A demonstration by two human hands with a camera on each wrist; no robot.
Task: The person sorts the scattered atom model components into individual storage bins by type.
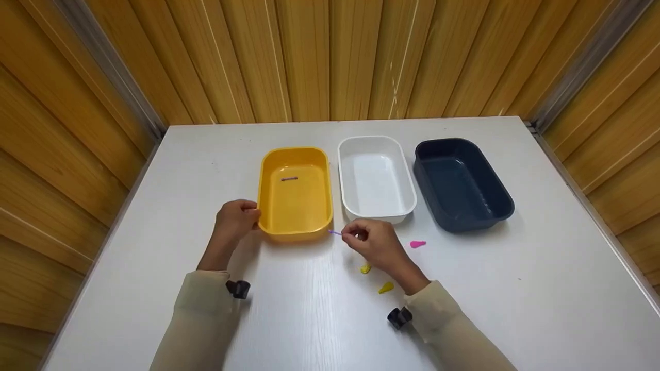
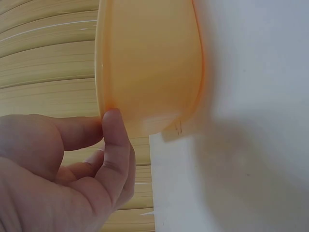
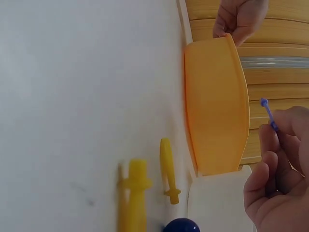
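My left hand [image 1: 234, 221] pinches the near left rim of a yellow tub [image 1: 296, 234] between thumb and fingers. In the left wrist view the fingertips [image 2: 113, 118] lie against the tub's outer wall. A thin purple stick with knobbed ends [image 3: 268, 114] is pinched between thumb and forefinger of my right hand [image 1: 376, 242], just off the tub's near right corner. Another small purple stick [image 1: 289, 179] lies inside the tub, toward its far end. Near my right forearm, two small yellow peg-shaped pieces [image 1: 386, 287] and a pink one [image 1: 417, 244] lie on the table.
A white tub [image 1: 379, 214] stands right of the yellow one, and a dark blue tub [image 1: 464, 224] stands beyond it. A rounded dark blue thing [image 3: 181, 226] shows at the right wrist view's bottom edge. Wood-patterned walls [image 1: 330, 62] surround the white table [image 1: 289, 319].
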